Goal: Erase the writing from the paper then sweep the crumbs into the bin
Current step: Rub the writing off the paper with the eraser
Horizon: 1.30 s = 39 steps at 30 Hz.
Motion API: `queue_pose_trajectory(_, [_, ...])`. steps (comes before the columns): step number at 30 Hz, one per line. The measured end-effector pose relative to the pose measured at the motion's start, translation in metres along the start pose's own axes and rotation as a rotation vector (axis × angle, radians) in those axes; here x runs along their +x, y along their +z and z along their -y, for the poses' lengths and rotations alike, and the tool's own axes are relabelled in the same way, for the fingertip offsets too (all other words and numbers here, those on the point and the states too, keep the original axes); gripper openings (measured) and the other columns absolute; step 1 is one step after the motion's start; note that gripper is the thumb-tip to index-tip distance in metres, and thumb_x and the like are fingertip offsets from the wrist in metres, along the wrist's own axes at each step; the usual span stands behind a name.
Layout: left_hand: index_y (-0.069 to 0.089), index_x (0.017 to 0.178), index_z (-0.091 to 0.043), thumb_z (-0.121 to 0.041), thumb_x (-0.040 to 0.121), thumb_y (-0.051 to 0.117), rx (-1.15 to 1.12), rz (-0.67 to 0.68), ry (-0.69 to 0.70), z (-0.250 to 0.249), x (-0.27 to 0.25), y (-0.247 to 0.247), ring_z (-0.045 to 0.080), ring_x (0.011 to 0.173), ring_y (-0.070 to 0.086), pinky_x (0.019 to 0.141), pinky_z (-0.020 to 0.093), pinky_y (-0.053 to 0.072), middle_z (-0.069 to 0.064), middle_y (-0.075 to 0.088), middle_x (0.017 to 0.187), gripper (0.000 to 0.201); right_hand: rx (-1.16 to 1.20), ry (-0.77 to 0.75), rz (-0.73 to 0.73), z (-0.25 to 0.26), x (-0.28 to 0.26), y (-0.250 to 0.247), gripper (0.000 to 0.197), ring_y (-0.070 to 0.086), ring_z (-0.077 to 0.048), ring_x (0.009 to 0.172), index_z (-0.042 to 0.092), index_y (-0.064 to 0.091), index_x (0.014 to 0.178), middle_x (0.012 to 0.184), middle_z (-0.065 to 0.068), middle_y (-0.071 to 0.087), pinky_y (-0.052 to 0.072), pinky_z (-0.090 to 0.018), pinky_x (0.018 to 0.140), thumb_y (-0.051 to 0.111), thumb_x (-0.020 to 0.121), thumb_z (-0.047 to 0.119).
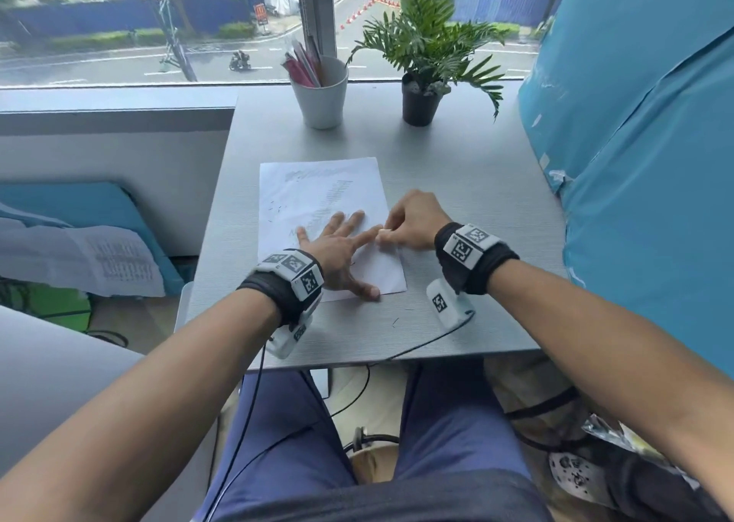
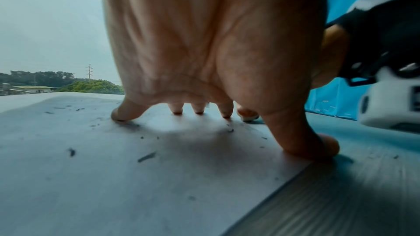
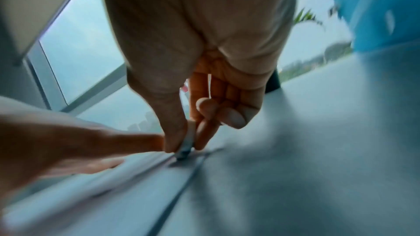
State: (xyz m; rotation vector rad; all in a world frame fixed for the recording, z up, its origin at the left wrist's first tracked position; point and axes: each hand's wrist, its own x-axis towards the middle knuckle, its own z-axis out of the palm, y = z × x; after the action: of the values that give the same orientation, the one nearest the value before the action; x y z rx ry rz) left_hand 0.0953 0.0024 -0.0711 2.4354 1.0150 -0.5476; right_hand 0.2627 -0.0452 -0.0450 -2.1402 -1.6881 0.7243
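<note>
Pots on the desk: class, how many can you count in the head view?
2. A white cup holding pens stands by the window; a black plant pot stands to its right. None seems hidden.

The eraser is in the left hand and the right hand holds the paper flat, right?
Swapped. The right hand pinches the eraser, and the left hand presses spread fingers on the paper. The head view shows it; the right wrist view shows the pinch.
</note>
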Motion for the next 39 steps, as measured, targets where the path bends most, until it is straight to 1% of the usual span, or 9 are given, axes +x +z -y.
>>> queue_pose_trajectory(4, [-0.004, 0.155, -0.045, -0.079, 0.062, 0.071, 0.006, 0.008, -0.001, 0.002, -0.001, 0.001, 0.018, 0.148, -0.027, 0.105, 0.080, -0.004, -0.013, -0.028, 0.160, 0.124, -0.060, -0.106, 0.114, 0.015, -0.016, 0.021, 0.012, 0.057, -0.005, 0.059, 0.012, 0.076, 0.075, 0.069, 0.003, 0.068, 0.043, -0.018, 0.059, 0.079, 0.074, 0.024])
queue_pose_trajectory(8, [-0.004, 0.154, -0.048, -0.080, 0.061, 0.071, -0.007, -0.011, 0.001, 0.001, 0.000, 0.001, 0.018, 0.148, -0.026, 0.105, 0.080, -0.005, -0.015, -0.027, 0.161, 0.124, 0.031, 0.012, -0.042, 0.001, -0.002, 0.006, 0.015, 0.064, -0.010, 0.068, 0.013, 0.079, 0.077, 0.072, 0.001, 0.072, 0.048, -0.020, 0.066, 0.080, 0.071, 0.026])
queue_pose_trajectory(12, [-0.006, 0.155, -0.044, -0.080, 0.063, 0.069, 0.011, 0.011, -0.002, 0.000, -0.001, 0.001, 0.019, 0.147, -0.028, 0.106, 0.080, -0.005, -0.013, -0.030, 0.160, 0.125, -0.070, -0.130, 0.118, 0.018, -0.020, 0.023, 0.011, 0.060, -0.010, 0.060, 0.012, 0.077, 0.074, 0.069, 0.000, 0.071, 0.047, -0.021, 0.059, 0.076, 0.074, 0.023])
queue_pose_trajectory(16, [-0.003, 0.156, -0.042, -0.080, 0.061, 0.071, -0.005, -0.016, -0.003, 0.000, -0.001, 0.001, 0.019, 0.148, -0.026, 0.106, 0.079, -0.006, -0.014, -0.026, 0.161, 0.126, 0.030, 0.005, -0.042, 0.002, 0.001, 0.010, 0.013, 0.065, -0.010, 0.068, 0.012, 0.079, 0.077, 0.074, -0.001, 0.074, 0.050, -0.021, 0.066, 0.079, 0.074, 0.025])
queue_pose_trajectory(22, [-0.011, 0.155, -0.040, -0.080, 0.060, 0.071, -0.025, 0.008, -0.006, -0.002, -0.002, 0.000, 0.018, 0.147, -0.027, 0.106, 0.079, -0.007, -0.014, -0.028, 0.160, 0.131, -0.014, -0.058, 0.035, 0.008, -0.003, 0.015, 0.012, 0.061, -0.009, 0.062, 0.012, 0.078, 0.076, 0.069, 0.001, 0.070, 0.044, -0.020, 0.060, 0.078, 0.075, 0.024])
queue_pose_trajectory(24, [-0.012, 0.155, -0.039, -0.079, 0.061, 0.072, -0.033, -0.004, -0.006, -0.001, -0.001, 0.000, 0.018, 0.148, -0.027, 0.106, 0.078, -0.008, -0.014, -0.028, 0.160, 0.132, 0.005, -0.025, -0.051, 0.004, 0.004, 0.010, 0.014, 0.063, -0.011, 0.065, 0.012, 0.078, 0.076, 0.072, -0.001, 0.072, 0.048, -0.021, 0.061, 0.079, 0.073, 0.025])
queue_pose_trajectory(28, [-0.017, 0.154, -0.039, -0.080, 0.062, 0.070, -0.011, 0.007, -0.001, 0.000, 0.000, 0.000, 0.019, 0.147, -0.028, 0.105, 0.079, -0.008, -0.013, -0.030, 0.159, 0.133, -0.099, -0.171, 0.104, 0.019, -0.012, 0.024, 0.013, 0.067, -0.017, 0.066, 0.008, 0.076, 0.073, 0.073, -0.004, 0.073, 0.056, -0.029, 0.065, 0.076, 0.076, 0.021])
queue_pose_trajectory(33, [-0.017, 0.154, -0.037, -0.081, 0.059, 0.069, -0.026, -0.003, 0.011, 0.003, 0.001, 0.003, 0.018, 0.147, -0.028, 0.105, 0.077, -0.011, -0.015, -0.029, 0.159, 0.136, -0.034, -0.031, -0.083, -0.005, 0.016, 0.006, 0.020, 0.063, -0.010, 0.070, 0.014, 0.078, 0.079, 0.074, 0.000, 0.071, 0.046, -0.020, 0.063, 0.084, 0.070, 0.030])
queue_pose_trajectory(39, [-0.019, 0.154, -0.039, -0.079, 0.064, 0.069, 0.034, 0.040, 0.078, 0.012, 0.000, -0.006, 0.016, 0.146, -0.029, 0.107, 0.076, -0.012, -0.015, -0.030, 0.159, 0.132, -0.215, -0.226, -0.007, -0.012, 0.029, 0.001, 0.017, 0.059, -0.020, 0.090, 0.020, 0.068, 0.087, 0.089, 0.001, 0.066, 0.040, -0.027, 0.076, 0.071, 0.081, 0.035])
